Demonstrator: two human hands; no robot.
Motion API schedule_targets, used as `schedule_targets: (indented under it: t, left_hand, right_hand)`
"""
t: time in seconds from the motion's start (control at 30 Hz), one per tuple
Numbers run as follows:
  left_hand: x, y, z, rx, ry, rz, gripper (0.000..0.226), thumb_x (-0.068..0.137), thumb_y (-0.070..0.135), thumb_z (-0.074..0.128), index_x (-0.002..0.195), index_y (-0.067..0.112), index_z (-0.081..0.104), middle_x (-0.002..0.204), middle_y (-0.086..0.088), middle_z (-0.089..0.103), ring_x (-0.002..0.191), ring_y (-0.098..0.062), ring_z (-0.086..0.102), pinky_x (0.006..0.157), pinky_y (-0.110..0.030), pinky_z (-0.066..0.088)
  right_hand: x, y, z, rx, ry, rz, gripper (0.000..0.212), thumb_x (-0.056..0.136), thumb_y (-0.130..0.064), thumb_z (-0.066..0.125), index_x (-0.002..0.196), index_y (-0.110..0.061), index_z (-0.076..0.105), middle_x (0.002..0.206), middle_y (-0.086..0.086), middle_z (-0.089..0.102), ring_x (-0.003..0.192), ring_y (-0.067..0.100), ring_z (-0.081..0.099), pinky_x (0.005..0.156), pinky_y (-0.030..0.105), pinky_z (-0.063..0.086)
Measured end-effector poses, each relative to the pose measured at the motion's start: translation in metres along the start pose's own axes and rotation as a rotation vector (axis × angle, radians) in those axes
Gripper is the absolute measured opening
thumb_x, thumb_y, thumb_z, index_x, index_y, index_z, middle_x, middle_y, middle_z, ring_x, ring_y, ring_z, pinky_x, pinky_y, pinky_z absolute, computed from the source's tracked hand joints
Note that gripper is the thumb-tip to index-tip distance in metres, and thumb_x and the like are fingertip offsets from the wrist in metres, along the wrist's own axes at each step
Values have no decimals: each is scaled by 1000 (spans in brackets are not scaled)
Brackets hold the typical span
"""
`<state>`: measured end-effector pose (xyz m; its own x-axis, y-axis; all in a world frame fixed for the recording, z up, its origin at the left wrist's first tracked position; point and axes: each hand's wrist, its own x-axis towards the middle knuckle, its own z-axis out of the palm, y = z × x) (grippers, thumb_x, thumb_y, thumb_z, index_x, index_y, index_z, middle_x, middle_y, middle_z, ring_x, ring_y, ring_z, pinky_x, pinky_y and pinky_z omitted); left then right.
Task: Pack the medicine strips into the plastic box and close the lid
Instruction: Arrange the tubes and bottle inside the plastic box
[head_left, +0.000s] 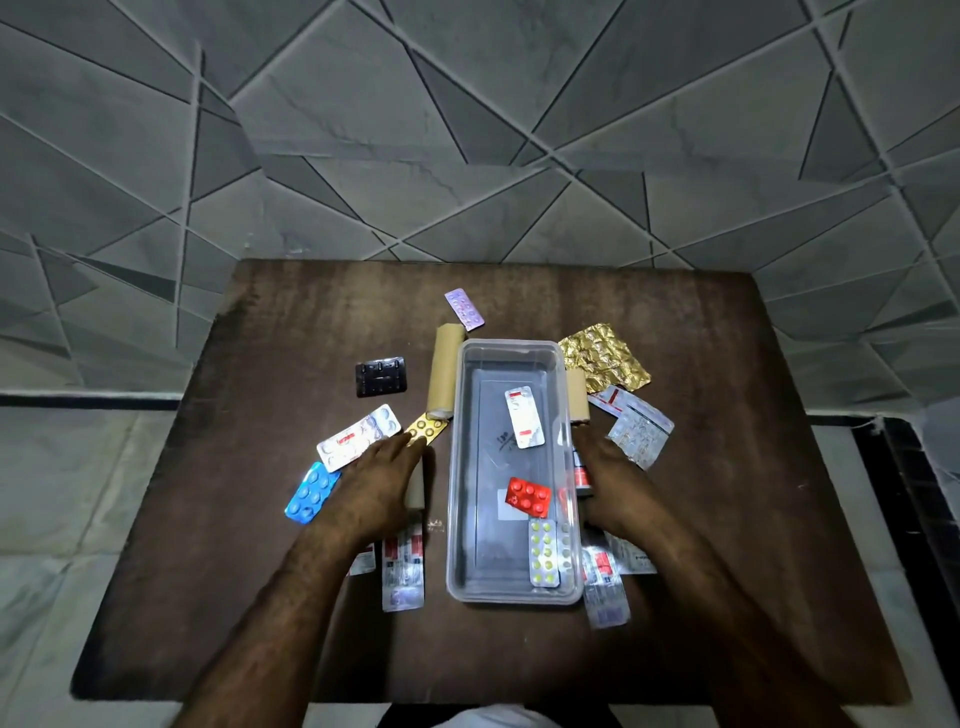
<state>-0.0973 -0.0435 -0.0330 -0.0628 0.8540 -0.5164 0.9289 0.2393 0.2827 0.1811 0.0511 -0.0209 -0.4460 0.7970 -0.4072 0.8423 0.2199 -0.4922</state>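
Observation:
A clear plastic box (458, 467) stands open in the middle of the brown table. Inside it lie a white strip with red marks (524, 417), a red strip (528, 497) and a strip of yellow-green pills (544, 553). My left hand (374, 483) lies left of the box, palm down, its straight fingertips touching a small gold strip (425, 428). My right hand (618, 483) rests against the box's right wall, fingers relaxed, beside a small red and white item (582, 475) that it partly hides.
Loose strips surround the box: purple (464, 309), black (381, 375), white-pink (358, 436), blue (311, 492), crumpled gold foil (605, 361), silver (636, 421), and white-red ones at front left (402, 566) and front right (605, 587). Cardboard tubes (444, 376) flank the box.

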Motion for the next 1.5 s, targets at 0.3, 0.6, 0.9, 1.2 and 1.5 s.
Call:
schedule_targets:
  t: [0.3, 0.6, 0.9, 1.2, 1.5]
  left_hand:
    - [-7, 1, -16, -251, 98, -11, 107, 69, 30, 84, 155, 16, 20, 155, -7, 32, 137, -26, 38, 110, -35, 36]
    - [-26, 33, -54, -285, 271, 239, 110, 62, 29, 84, 154, 23, 23, 151, -7, 42, 139, -25, 39, 112, -30, 34]
    - [-33, 83, -16, 43, -16, 185, 115, 73, 28, 77, 155, 29, -4, 163, 3, 21, 152, -17, 6, 122, -48, 2]
    - [-43, 91, -3, 267, -46, 238, 111, 80, 35, 68, 154, 19, -14, 164, -2, 17, 152, -23, -13, 113, -58, -19]
    - [-37, 83, 14, 313, -19, 282, 106, 82, 46, 65, 155, 21, -7, 164, -5, 19, 152, -26, -12, 101, -54, -36]
  right_hand:
    - [-4, 9, -8, -4, 139, 53, 61, 75, -24, 75, 130, -27, 50, 124, 6, 60, 112, 27, 58, 86, 31, 45]
    - [-26, -17, -60, 67, 337, -21, 73, 73, -23, 81, 138, -15, 49, 134, 7, 57, 120, 22, 53, 91, 21, 34]
    - [-46, -36, -6, -233, 117, -187, 74, 78, -34, 67, 144, -27, 35, 144, -4, 46, 139, 14, 36, 119, 43, 0]
    - [-55, -35, 23, -412, 91, -219, 91, 77, -40, 71, 152, -20, 23, 153, 11, 40, 147, 23, 26, 112, 46, -20]
    - [-53, -30, 45, -544, 17, -253, 97, 46, -53, 81, 133, -17, 55, 126, 1, 67, 128, 23, 55, 112, 55, -2]
